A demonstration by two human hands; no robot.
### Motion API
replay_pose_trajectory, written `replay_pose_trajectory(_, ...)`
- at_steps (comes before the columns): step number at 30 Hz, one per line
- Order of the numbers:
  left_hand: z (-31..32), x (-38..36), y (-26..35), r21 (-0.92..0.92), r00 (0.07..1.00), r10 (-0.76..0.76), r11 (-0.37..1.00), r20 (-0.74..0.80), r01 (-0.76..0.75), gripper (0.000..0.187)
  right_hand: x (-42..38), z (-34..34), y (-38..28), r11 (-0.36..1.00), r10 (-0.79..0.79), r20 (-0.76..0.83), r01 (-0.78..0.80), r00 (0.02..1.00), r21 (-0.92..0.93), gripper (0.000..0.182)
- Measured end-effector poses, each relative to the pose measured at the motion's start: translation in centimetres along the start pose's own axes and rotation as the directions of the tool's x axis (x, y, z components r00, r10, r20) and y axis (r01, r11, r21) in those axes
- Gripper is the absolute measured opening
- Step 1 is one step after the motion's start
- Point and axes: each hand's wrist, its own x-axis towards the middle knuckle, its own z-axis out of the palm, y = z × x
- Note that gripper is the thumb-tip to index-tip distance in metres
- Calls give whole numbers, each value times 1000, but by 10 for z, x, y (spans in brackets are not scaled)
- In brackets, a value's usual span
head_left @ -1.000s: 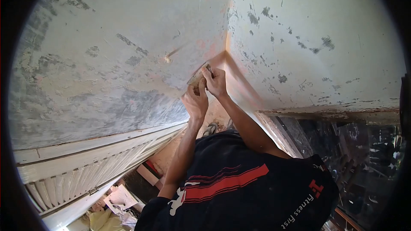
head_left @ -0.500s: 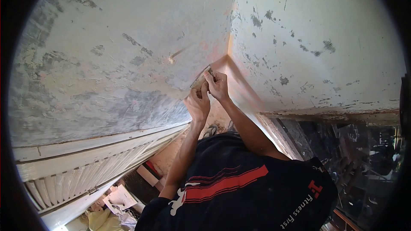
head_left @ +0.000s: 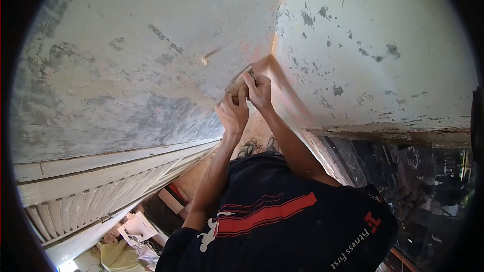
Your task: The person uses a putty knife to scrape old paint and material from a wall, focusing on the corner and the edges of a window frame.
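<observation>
Well, both hands are busy up near the corner, pinching a flat, pale block (head_left: pixel 238 80) between them. With the block as the centre of the dial, the left hand (head_left: pixel 233 117) comes in from 6 o'clock, its fingers curled and pinching the lower end. The right hand (head_left: pixel 260 93) reaches in from about 4 o'clock, thumb laid along the upper end, fingers bent behind it. The 2 hands sit just beside each other, fingertips close enough that I cannot tell whether they touch. The block tilts, its upper end towards 1 o'clock, and lies up against the left wall (head_left: pixel 166 83); how hard it presses, I cannot tell. That wall is streaked with grey and beige, and a small pale spot (head_left: pixel 204 61) shows at 10 o'clock. At 1 o'clock the corner (head_left: pixel 273 50) runs upward in a warm, yellowish line, and at 2 o'clock the right wall (head_left: pixel 403 20) carries dark, scuffed patches. Below, the dark shirt (head_left: pixel 302 242) has a red band across it, and 2 shoes (head_left: pixel 247 149) peek out at 6 o'clock. A white ribbed panel (head_left: pixel 96 201) slants away at 8 o'clock, with yellowish cloth (head_left: pixel 119 258) at 7.
</observation>
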Motion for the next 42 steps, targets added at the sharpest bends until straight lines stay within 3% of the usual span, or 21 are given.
replay_pose_trajectory(6, 0, 0, 3, 92, 998, -51, 995, 35, 48, 29, 3, 1, 3, 993, 37, -1, -37, 999, 108, 40)
replay_pose_trajectory(8, -1, 4, 7, -44, 1000, -21, 999, 19, 22, 30, -3, -1, 2, 996, 57, 4, -57, 998, 66, 40)
replay_pose_trajectory(13, 5, 3, -5, 34, 1000, -17, 999, 23, 16, 30, 1, 1, 13, 999, 33, -18, -33, 999, 27, 40)
replay_pose_trajectory(15, 1, 3, 3, 51, 999, -24, 998, 31, 22, 30, 3, 5, -8, 987, 43, -28, -38, 999, 156, 40)
replay_pose_trajectory(21, 3, 5, 3, 6, 1000, 4, 1000, 10, -4, 34, 3, 1, 10, 998, 1, -9, 0, 1000, 60, 39)
replay_pose_trajectory(24, -1, 8, 11, 36, 1000, -6, 999, 24, 5, 33, 9, 1, -4, 986, -9, 8, 8, 1000, 167, 40)
replay_pose_trajectory(26, -4, 9, 15, 69, 997, -24, 997, 78, 19, 31, 4, -2, -2, 992, -3, 16, 1, 1000, 125, 40)
replay_pose_trajectory(32, 1, 6, 9, -38, 999, -3, 999, 45, 4, 30, 0, 0, -4, 989, 50, 3, -50, 999, 141, 39)
replay_pose_trajectory(42, 7, 7, 7, 1, 998, 53, 999, 16, -53, 30, 7, -4, -9, 981, 66, 5, -66, 998, 180, 39)
